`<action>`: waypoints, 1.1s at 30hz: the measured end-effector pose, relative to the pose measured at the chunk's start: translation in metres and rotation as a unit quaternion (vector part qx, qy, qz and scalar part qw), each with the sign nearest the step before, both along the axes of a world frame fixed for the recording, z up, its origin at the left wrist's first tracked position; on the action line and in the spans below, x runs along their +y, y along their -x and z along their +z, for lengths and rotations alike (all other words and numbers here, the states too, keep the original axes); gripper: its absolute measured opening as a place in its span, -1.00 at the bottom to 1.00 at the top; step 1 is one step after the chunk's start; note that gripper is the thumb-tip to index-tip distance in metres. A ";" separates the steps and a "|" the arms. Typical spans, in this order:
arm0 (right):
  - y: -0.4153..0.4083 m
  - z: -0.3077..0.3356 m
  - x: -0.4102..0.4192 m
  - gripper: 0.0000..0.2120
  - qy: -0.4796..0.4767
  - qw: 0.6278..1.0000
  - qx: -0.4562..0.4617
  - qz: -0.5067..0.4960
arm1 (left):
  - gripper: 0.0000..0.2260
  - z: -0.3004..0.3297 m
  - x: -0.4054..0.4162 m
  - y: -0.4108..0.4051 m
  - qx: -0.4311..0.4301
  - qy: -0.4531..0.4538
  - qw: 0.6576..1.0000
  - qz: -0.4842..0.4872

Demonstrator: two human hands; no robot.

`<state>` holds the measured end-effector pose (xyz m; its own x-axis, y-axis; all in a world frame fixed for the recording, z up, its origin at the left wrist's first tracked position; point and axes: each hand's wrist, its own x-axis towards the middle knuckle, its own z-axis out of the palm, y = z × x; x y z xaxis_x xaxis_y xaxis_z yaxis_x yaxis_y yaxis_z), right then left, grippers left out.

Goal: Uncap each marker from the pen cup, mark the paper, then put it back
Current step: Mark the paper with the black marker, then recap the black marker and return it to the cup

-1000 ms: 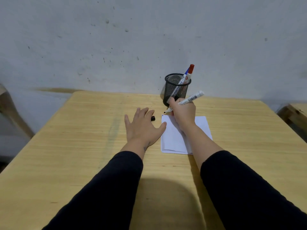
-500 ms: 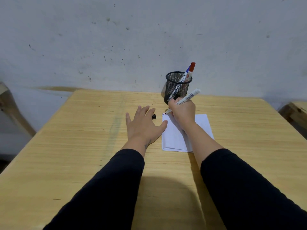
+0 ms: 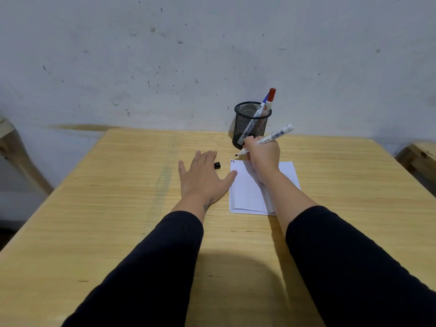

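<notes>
My right hand (image 3: 262,154) grips an uncapped white marker (image 3: 274,135); its black tip hovers just past the far left corner of the white paper (image 3: 250,192), where small coloured marks show. Flat on the table, fingers spread, my left hand (image 3: 204,177) has its thumb touching the paper's left edge. The marker's black cap (image 3: 217,165) lies just beyond my left fingertips. Behind my right hand stands the black mesh pen cup (image 3: 251,123) with a red-capped marker (image 3: 269,101) and a blue-capped marker (image 3: 261,108) leaning in it.
Everything sits on a light wooden table (image 3: 118,208) pushed against a scuffed grey wall. Wooden furniture shows at the right edge (image 3: 418,156) and at the left edge (image 3: 11,147).
The marker in my right hand shifted slightly over the paper's far corner. My left hand stayed flat beside the paper.
</notes>
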<state>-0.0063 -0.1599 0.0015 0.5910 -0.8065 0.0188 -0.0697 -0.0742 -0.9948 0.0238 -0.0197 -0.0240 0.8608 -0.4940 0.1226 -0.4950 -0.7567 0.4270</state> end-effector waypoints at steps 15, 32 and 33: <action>0.023 0.057 0.018 -0.67 -0.080 0.992 -0.079 0.053 | -0.87 0.040 0.004 0.000 0.141 0.426 0.893 -0.011; 0.049 0.096 0.026 -0.68 -0.039 0.995 -0.057 0.068 | -0.93 0.085 -0.006 0.025 0.131 0.414 0.894 -0.115; 0.050 0.096 0.026 -0.70 -0.039 0.996 -0.051 0.069 | -0.94 0.086 -0.007 0.027 0.127 0.408 0.897 -0.114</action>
<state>-0.0563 -0.1342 0.0974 0.6947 -0.7189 0.0253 0.0380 0.0016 -0.9993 -0.0028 -0.0266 0.0619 0.7999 -0.4960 0.3377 -0.4058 -0.0327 0.9134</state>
